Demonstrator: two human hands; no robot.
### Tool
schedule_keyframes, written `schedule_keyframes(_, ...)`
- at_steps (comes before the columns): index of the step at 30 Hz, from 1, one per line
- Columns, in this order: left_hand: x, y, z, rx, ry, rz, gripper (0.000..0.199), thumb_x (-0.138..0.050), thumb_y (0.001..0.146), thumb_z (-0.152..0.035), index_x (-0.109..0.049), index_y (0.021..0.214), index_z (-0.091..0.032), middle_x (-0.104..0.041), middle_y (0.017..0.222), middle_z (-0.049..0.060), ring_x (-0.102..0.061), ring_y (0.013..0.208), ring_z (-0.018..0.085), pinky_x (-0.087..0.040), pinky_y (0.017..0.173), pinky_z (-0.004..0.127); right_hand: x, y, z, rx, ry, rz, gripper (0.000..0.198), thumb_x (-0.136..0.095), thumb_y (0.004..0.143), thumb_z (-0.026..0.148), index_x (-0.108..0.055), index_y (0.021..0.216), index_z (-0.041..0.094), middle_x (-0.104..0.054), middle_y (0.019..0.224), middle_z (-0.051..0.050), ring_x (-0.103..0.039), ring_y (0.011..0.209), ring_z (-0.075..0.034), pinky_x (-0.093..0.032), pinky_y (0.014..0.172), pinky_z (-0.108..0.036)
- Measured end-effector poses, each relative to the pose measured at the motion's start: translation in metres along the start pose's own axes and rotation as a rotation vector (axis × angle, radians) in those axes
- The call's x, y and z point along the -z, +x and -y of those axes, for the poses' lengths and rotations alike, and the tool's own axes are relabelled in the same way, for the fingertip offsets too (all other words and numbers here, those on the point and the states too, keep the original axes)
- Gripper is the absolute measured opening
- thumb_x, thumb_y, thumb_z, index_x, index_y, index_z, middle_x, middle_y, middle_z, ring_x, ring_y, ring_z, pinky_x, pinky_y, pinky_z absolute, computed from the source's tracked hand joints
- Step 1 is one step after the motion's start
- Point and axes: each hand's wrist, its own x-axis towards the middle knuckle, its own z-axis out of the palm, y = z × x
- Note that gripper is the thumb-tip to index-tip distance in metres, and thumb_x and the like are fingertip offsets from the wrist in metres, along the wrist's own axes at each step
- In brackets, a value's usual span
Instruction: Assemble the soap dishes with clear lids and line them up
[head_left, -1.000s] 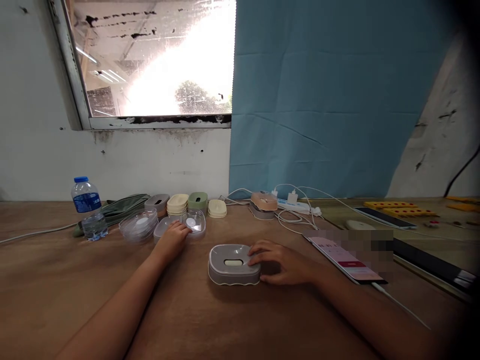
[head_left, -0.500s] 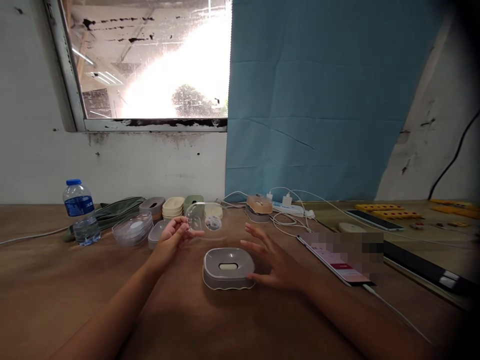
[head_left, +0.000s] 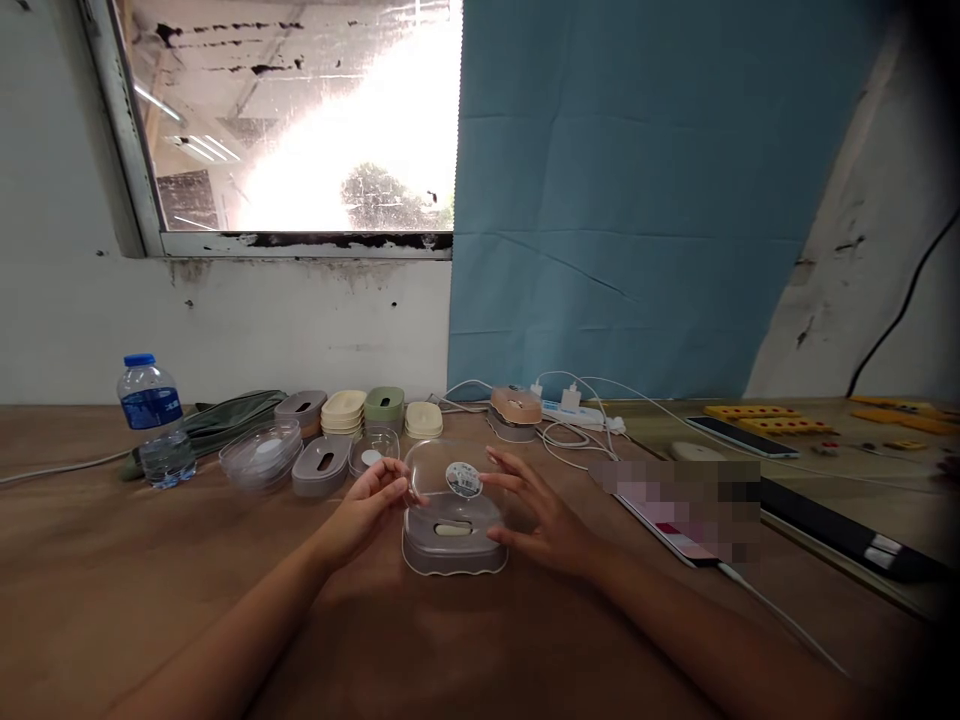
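Note:
My left hand pinches the left edge of a clear plastic cover with a round printed sticker. The cover is tilted above and partly in front of the far side of a grey soap-box-like case with an oval slot in its top and a wavy pale rim. On the right, my right hand has its fingers apart; its fingertips are close to the sticker and the case's right side, but I cannot tell whether they touch.
At the back left are stacked clear covers, a grey slotted lid, cream trays and a green piece. A water bottle stands farther left. Brown and grey cases, cables and a phone lie rightward.
My left hand has carried the clear cover right and toward me, from beyond the grey case to over it. My right hand stays beside the case, fingers apart.

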Motion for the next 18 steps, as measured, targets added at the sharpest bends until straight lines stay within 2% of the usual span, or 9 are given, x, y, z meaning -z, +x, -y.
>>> schedule_keyframes(2,0.009,0.003,0.006,-0.020,0.152,-0.034,0.018,-0.056,0.077,-0.030,-0.046,0.084,-0.017,-0.050,0.075,-0.002,-0.050,0.071,0.010,-0.039,0.070,0.024,0.001,0.000,-0.002,-0.043,0.060,0.067,0.051,-0.058,0.076,0.036,-0.039,0.122,0.027,-0.025,0.137,-0.007,-0.027,0.125,-0.023,-0.029,0.100,-0.040)
schedule_keyframes(8,0.034,0.006,0.016,0.175,0.538,0.045,0.028,-0.058,0.072,-0.038,-0.044,0.082,-0.016,-0.046,0.074,-0.003,-0.042,0.068,0.009,-0.035,0.063,0.023,0.002,0.003,-0.004,-0.116,0.274,0.314,0.055,-0.057,0.075,0.039,-0.037,0.124,0.023,-0.037,0.128,-0.009,-0.036,0.119,-0.023,-0.031,0.098,-0.039)
schedule_keyframes(12,0.034,0.005,0.016,0.187,0.586,0.110,0.031,-0.057,0.073,-0.039,-0.045,0.089,-0.016,-0.045,0.077,-0.002,-0.041,0.070,0.009,-0.035,0.065,0.023,0.001,0.002,-0.007,-0.102,0.296,0.341,0.073,-0.070,0.060,0.040,-0.037,0.123,0.022,-0.035,0.128,-0.009,-0.035,0.119,-0.024,-0.029,0.099,-0.038)
schedule_keyframes(18,0.026,0.003,0.010,0.196,0.641,0.158,0.036,-0.058,0.072,-0.039,-0.044,0.097,-0.017,-0.048,0.083,-0.001,-0.043,0.075,0.011,-0.037,0.069,0.024,0.001,0.000,-0.007,-0.145,0.270,0.317,0.059,-0.071,0.058,0.040,-0.047,0.108,0.022,-0.028,0.134,-0.010,-0.029,0.123,-0.024,-0.027,0.100,-0.039)
